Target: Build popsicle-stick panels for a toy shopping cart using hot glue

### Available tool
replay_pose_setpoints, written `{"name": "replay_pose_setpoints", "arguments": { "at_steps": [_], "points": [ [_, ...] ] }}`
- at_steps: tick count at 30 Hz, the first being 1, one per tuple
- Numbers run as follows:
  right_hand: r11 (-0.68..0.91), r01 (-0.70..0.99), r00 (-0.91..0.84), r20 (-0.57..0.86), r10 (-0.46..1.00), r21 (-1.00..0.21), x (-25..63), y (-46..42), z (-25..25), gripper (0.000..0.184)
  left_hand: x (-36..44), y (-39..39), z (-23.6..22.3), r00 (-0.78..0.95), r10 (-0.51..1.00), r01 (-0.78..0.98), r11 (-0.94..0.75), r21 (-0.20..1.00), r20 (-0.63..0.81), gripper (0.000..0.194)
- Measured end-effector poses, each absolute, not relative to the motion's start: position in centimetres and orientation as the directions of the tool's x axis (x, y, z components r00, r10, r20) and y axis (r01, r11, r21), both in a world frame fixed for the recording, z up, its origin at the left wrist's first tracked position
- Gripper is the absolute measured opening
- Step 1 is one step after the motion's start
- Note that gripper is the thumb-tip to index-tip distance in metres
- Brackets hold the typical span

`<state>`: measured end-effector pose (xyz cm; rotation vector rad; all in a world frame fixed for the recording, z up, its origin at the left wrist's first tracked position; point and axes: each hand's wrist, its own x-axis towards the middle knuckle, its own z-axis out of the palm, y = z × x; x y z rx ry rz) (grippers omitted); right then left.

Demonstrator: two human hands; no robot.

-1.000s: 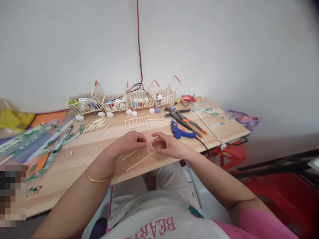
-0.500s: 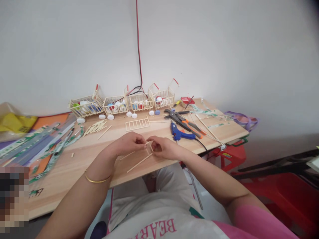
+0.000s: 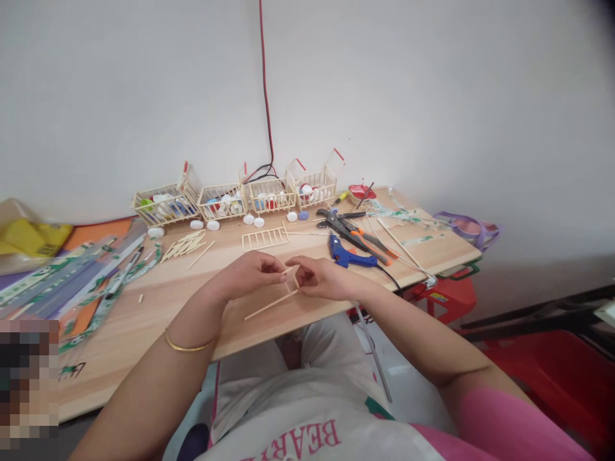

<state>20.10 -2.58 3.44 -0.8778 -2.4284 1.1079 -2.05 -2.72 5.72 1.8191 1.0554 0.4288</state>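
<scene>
Near the front edge of the table, both my hands are at a small frame of thin wooden sticks (image 3: pixel 271 305). My left hand (image 3: pixel 252 276) pinches its far side between thumb and fingers. My right hand (image 3: pixel 324 279) has curled fingers at the frame's right end, the index finger stretched towards my left fingertips. One long stick of the frame slants down to the left over the tabletop; part of the far side is hidden behind my left hand. Just beyond lies a flat ladder-like stick panel (image 3: pixel 265 239).
Small stick carts (image 3: pixel 271 196) holding bottle caps line the wall. A blue glue gun (image 3: pixel 353 257), orange-handled pliers (image 3: pixel 355 235) and a red dish (image 3: pixel 362 192) lie to the right. Cut sticks (image 3: pixel 184 246) and plastic-wrapped strips (image 3: pixel 81 275) are on the left.
My right hand has shifted slightly up and right, and the frame's right end has moved with it. My left hand has turned a little, now covering the frame's far long stick.
</scene>
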Motion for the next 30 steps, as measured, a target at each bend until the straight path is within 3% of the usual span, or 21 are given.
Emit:
{"name": "replay_pose_setpoints", "arguments": {
  "at_steps": [10,17,24,30],
  "points": [
    [0.434,0.369,-0.751,0.012,0.661,-0.822,20.0,-1.8,6.8,0.053,-2.3,-2.9,6.1,0.476,0.877,0.318,-0.1,0.943,-0.067,0.029],
    [0.289,0.309,-0.707,-0.016,0.707,-0.906,20.3,-0.9,8.8,0.058,-2.3,-2.9,6.0,0.351,0.936,0.025,0.029,0.999,-0.036,0.024],
    [0.118,0.063,-0.577,0.06,0.815,-0.991,19.1,-1.7,6.8,0.051,-1.8,-2.8,5.7,0.313,0.948,-0.371,0.176,0.912,-0.056,0.019],
    [0.071,-0.022,-0.334,0.074,0.94,-0.997,16.4,-3.1,4.6,0.032,-1.0,-2.7,5.1,0.254,0.964,-0.533,0.202,0.822,-0.073,0.017]
  ]
}}
